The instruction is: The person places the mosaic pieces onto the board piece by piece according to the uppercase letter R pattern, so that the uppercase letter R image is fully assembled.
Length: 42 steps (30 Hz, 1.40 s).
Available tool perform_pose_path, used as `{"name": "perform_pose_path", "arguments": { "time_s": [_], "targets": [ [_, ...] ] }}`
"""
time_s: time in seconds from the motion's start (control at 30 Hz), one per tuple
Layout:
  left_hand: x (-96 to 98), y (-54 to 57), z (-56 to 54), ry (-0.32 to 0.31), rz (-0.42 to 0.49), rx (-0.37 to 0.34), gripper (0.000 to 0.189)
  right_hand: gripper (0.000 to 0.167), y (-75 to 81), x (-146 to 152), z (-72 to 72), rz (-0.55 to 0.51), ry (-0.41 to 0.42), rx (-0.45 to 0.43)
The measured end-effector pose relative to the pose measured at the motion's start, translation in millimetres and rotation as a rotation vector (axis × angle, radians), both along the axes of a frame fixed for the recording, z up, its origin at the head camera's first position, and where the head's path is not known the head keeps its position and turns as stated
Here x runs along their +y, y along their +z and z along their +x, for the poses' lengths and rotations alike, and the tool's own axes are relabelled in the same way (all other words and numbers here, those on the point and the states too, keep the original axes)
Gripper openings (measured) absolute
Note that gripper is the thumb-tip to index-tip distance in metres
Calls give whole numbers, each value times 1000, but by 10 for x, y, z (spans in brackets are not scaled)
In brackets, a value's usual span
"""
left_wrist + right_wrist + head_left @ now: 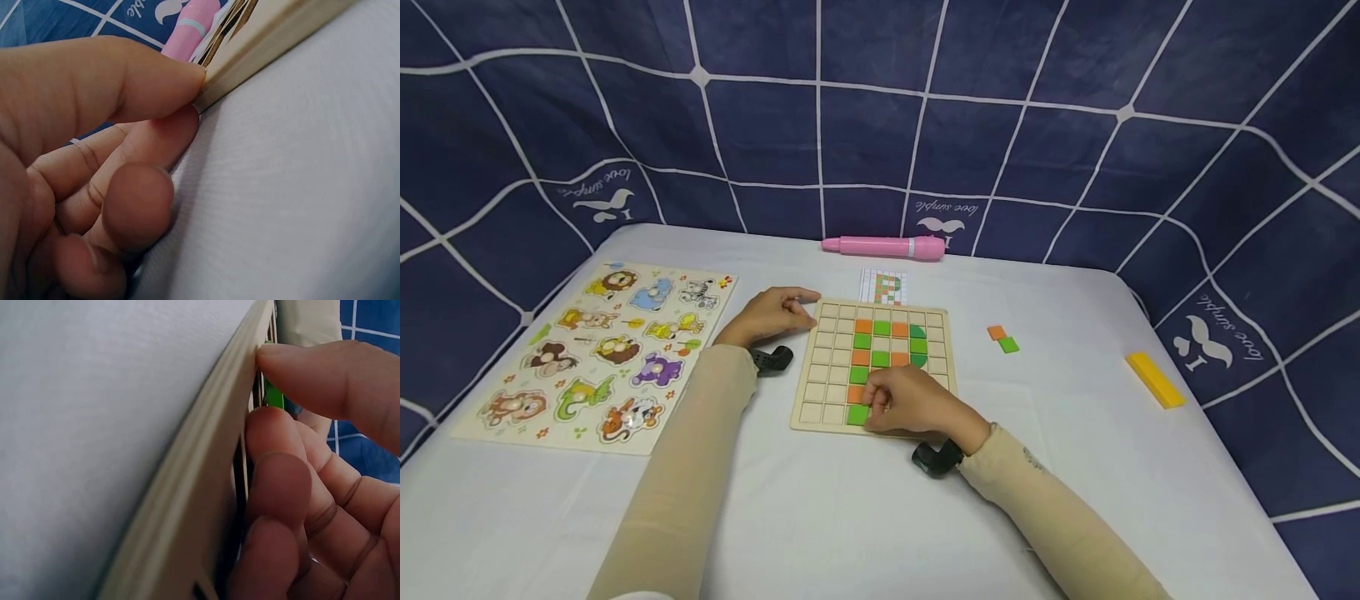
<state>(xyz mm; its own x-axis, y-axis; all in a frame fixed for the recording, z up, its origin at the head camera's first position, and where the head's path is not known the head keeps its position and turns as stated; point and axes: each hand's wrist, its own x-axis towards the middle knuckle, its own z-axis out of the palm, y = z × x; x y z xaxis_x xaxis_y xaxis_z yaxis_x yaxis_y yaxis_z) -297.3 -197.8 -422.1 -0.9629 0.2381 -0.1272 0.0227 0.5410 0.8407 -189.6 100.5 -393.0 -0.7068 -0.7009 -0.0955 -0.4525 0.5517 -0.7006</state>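
A square wooden grid board point(817, 372) lies on the table, with orange, green and dark green tiles forming a letter-like shape. At its upper left corner is my left hand point(771, 315), the thumb point(169, 84) and index fingertip pinching the board's edge. My right hand point(917, 404) lies over the lower right part with loosely curled fingers, hiding several cells. Its thumb point(294, 362) and index fingertip stand apart at the board, beside a green tile point(856, 415) in the bottom row. No loose tile shows between them.
Behind the board lies a small pattern card point(868, 287), with a pink pen-like stick point(880, 246) beyond. One orange tile point(996, 332) and one green tile point(1009, 345) lie to the right. A yellow bar point(1154, 380) is farther right, an animal puzzle board point(482, 429) at left.
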Motion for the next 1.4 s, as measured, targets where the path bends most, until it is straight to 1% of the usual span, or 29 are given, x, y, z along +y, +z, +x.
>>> {"name": "perform_pose_path", "arguments": {
  "time_s": [0.13, 0.4, 0.63, 0.8, 0.93, 1.07, 1.23, 1.33, 1.4],
  "targets": [
    [12, 16, 12, -1, -8, 2, 61, 19, -3, -15, 14, 14, -1, 28],
    [4, 0, -2, -3, -9, -1, 62, 19, -4, -36, 13, 15, 0, 19],
    [1, 1, -15, -8, -9, -5, 64, 17, -13, -16, -5, -1, -3, -6],
    [-4, 1, -14, -18, -9, -2, 64, 14, -13, 31, -46, -54, 42, -52],
    [-12, -1, -7, -16, -20, -2, 64, 12, -11, 91, -107, -123, 76, -126],
    [-21, -2, -7, -19, -17, 2, 63, 12, -7, 181, -198, -177, 76, -186],
    [-15, -1, -23, -24, -13, 8, 63, 17, 72, 378, -316, -237, 50, -208],
    [-15, -5, -25, -19, -14, 0, 63, 21, 123, 538, -391, -281, 12, -231],
    [-17, -7, -25, -23, -15, -4, 64, 23, 150, 655, -441, -304, -33, -234]
  ]
}}
